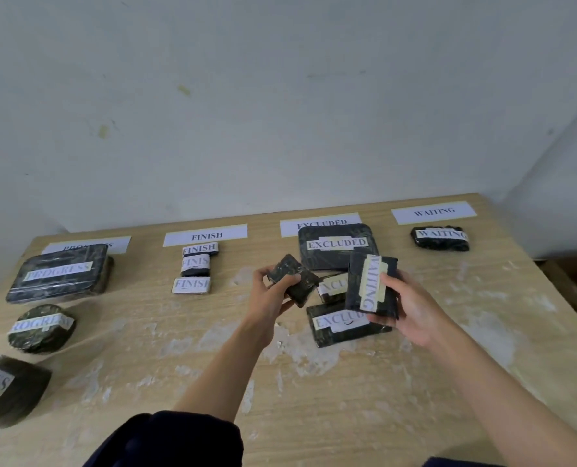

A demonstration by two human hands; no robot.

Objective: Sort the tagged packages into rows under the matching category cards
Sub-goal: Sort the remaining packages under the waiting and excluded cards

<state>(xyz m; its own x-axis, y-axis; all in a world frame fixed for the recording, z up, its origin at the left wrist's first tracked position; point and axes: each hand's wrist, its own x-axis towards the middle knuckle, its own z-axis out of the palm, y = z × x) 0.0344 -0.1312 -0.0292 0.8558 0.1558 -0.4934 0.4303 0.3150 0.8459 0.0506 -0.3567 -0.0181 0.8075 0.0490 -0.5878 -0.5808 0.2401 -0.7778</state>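
Observation:
My left hand [270, 298] holds a small black package [292, 279] above the table, its tag hidden from view. My right hand [411, 310] grips a black package tagged WAITING [371, 284], held upright over the EXCLUDED row. Four white cards lie along the far edge: PROGRESS [88, 245], FINISH [206, 235], EXCLUDED [320, 221], WAITING [433, 212]. Under them sit three PROGRESS packages [58, 274], three FINISH packages [196, 264], three EXCLUDED packages [336, 246], the lower two partly hidden by my hands, and one WAITING package [441, 238].
The wooden table [314, 382] stands in a corner between white walls. Its right edge [563, 298] drops off beside the WAITING column. My dark sleeve [169, 439] shows at the bottom of the view.

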